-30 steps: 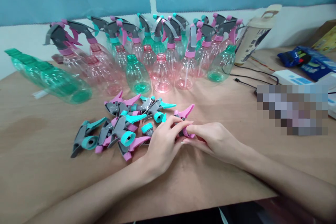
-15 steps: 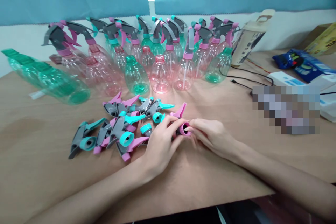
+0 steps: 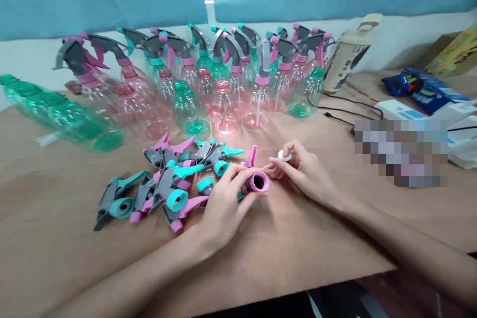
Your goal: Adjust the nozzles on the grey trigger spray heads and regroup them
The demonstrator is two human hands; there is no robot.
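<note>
- The left hand (image 3: 223, 203) is gripping a spray head (image 3: 251, 185), its pink collar (image 3: 266, 184) facing open toward the right hand's side.
- The right hand (image 3: 303, 169) is pinching a small white disc (image 3: 284, 155), apart from the collar.
- Loose spray heads (image 3: 166, 186) are lying piled beside the left hand.
- Bottles (image 3: 192, 114) are standing behind the pile.

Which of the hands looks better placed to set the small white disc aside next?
Probably the right hand: it pinches the small white disc, clear of the pile of spray heads. The left hand grips a pink-collared spray head beside that pile, so it seems less free.
</note>
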